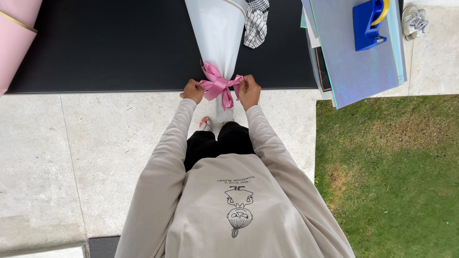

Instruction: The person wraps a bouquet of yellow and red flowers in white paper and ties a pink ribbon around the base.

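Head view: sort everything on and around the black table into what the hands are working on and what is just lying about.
In hand:
- pink ribbon bow, gripped at either side by the left hand and right hand
- white wrapped cone that the bow is around

Lying about:
- blue tape dispenser on iridescent sheets
- checked cloth
- pink paper roll
- pale shoe on the paving

Left hand (pixel 192 91) and right hand (pixel 249 91) pinching ends of pink satin ribbon bow (pixel 217 85) tied around white paper cone wrap (pixel 217 33) on black table (pixel 119 48). Blue tape dispenser (pixel 367 24) on iridescent sheets (pixel 351 67) at right.
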